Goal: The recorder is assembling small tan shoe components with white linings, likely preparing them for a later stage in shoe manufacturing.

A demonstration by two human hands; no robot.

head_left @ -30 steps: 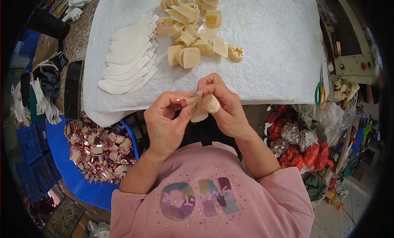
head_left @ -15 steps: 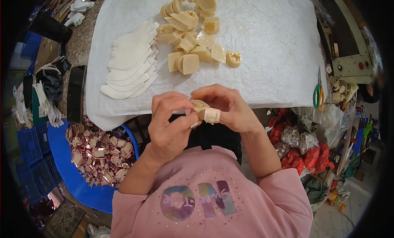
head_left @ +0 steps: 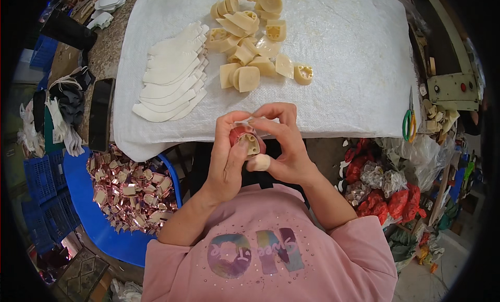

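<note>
A small cup-like piece with a beige hollow end and glossy dark-red sides (head_left: 250, 144) is gripped between the person's hands, in front of the near edge of a white woven sheet (head_left: 344, 62) spread over a table (head_left: 110, 54). Its hollow end, with small recesses inside, faces up toward the camera and somewhat toward the person's body. The long axis runs away from the viewer and looks foreshortened, so its exact tilt cannot be told; the far end is hidden.

The left hand (head_left: 229, 148) is curled around the piece's left side, its thumb pressed at the hollow rim. The right hand (head_left: 285, 146) is bent around the right side, fingertips meeting the left hand's at the top; its thumb, wrapped in beige tape (head_left: 259, 162), sits just below the rim. A thin pale strip (head_left: 254, 121) shows among the fingertips; whether it is fixed to the piece cannot be told.

On the sheet, left of its middle, lies a heap of beige, curved, hollow-ended pieces (head_left: 247, 79); farther left, white cut-out flat shapes (head_left: 167, 75) overlap in a fan. Near the sheet's right edge lie scissors with green and orange handles (head_left: 409, 126). Left of the sheet is a black phone (head_left: 101, 117); below its near left corner, a blue plastic tub (head_left: 86, 198) holds many metallic-pink and beige pieces (head_left: 130, 190).
</note>
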